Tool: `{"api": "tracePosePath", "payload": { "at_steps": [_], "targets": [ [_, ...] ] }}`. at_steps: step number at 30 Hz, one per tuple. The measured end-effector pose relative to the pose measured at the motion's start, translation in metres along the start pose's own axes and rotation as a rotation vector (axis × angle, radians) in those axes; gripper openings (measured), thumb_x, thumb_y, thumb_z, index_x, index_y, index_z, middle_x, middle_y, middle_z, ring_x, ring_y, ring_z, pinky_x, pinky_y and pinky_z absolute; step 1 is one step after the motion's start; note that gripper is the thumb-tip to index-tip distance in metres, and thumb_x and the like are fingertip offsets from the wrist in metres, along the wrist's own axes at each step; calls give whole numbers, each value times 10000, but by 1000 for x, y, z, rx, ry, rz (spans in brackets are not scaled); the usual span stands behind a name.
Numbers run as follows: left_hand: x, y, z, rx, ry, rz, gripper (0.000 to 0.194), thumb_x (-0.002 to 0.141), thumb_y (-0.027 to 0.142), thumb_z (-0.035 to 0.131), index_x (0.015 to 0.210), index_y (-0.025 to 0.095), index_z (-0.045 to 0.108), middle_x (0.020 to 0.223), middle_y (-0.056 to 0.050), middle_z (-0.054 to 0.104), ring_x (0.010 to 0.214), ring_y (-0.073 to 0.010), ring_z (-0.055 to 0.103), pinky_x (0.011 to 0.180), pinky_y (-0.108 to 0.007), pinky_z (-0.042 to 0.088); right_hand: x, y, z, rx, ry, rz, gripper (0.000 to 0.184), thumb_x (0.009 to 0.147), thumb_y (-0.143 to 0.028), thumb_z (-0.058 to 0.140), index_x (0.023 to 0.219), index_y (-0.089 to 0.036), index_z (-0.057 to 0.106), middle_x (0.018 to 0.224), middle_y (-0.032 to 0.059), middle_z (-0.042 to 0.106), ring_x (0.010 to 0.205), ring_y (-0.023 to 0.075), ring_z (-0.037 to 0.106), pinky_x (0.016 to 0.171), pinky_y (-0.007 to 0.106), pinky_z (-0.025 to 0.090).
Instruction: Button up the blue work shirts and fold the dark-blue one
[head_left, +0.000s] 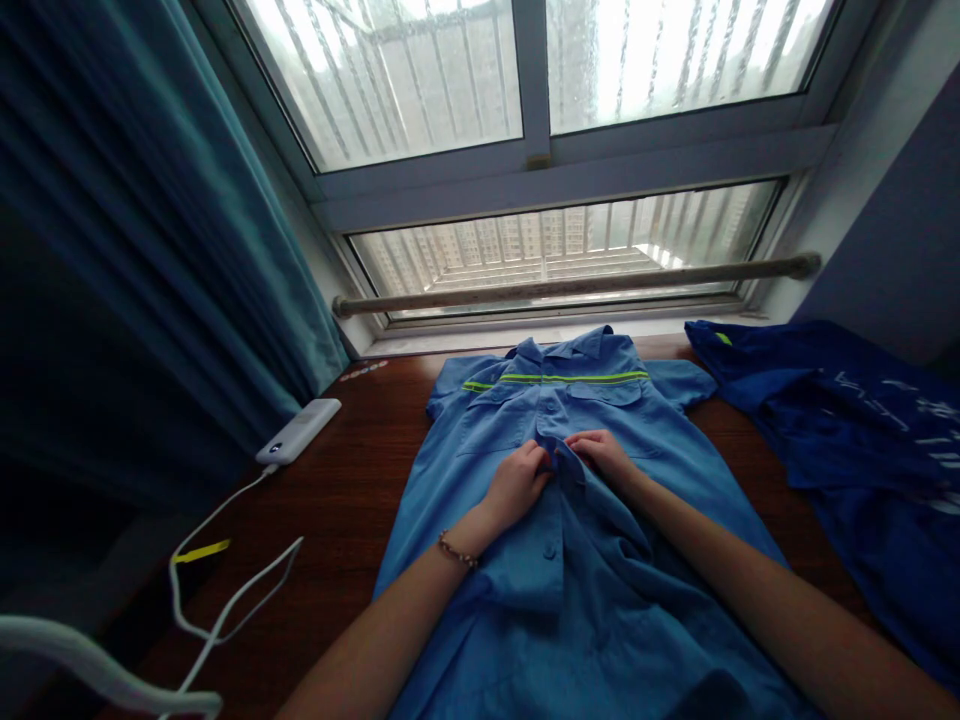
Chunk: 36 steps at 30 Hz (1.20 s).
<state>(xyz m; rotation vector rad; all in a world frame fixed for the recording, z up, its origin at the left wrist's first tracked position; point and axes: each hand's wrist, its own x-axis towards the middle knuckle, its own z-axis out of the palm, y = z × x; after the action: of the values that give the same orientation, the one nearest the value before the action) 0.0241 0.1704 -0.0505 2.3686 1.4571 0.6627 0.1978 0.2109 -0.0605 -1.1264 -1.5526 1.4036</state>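
Note:
A light blue short-sleeved work shirt [480,520] lies front side up, its collar toward the window and a yellow-green stripe across the chest. My left hand [520,482], a beaded bracelet at its wrist, pinches the front edge with the buttons near mid-chest. Just to its right, my right hand [602,455] grips the other front edge, which is lifted and folded over. Below the hands the right front panel is bunched up. A dark button [550,551] shows on the left panel under my left hand. Whether a button sits between my fingers is hidden.
On the brown wooden surface [352,480] at left lies a white power bank [298,432] with a white cable [217,610] and yellow tag. Darker blue clothing [832,420] lies at right. A curtain [187,200], window and horizontal rail [570,288] border the far side.

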Motion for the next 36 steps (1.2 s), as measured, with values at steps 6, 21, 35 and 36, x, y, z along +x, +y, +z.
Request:
{"api": "tracePosePath", "payload": {
  "at_steps": [6, 21, 35, 36],
  "targets": [
    [-1, 9, -10, 170, 106, 40, 80, 800, 185, 465, 773, 170, 539, 811, -40, 535, 813, -184, 465, 724, -297, 379, -12, -8, 12, -288, 53, -308, 182, 705, -233, 516, 748, -147, 670, 701, 35, 595, 602, 119, 505, 591, 242, 399],
    [1, 15, -14, -290, 269, -181, 81, 702, 166, 526, 666, 160, 598, 700, -13, 568, 666, -122, 513, 616, -225, 398, -24, -11, 21, -485, 146, -554, 156, 814, -219, 486, 830, -196, 639, 806, 38, 562, 747, 138, 529, 700, 258, 429],
    [6, 10, -3, -956, 107, -419, 106, 651, 204, 598, 723, 127, 584, 704, -26, 629, 650, -129, 582, 642, -250, 476, -23, -10, 23, -527, 164, -501, 98, 808, -201, 479, 777, -181, 570, 794, 28, 518, 731, 131, 506, 691, 244, 415],
    [6, 10, -3, -1033, 95, -451, 135, 657, 232, 610, 732, 124, 582, 713, -29, 629, 652, -127, 584, 653, -255, 479, -23, -11, 23, -524, 169, -501, 89, 804, -197, 483, 771, -180, 565, 787, 26, 511, 722, 129, 502, 682, 240, 414]
  ]
}}
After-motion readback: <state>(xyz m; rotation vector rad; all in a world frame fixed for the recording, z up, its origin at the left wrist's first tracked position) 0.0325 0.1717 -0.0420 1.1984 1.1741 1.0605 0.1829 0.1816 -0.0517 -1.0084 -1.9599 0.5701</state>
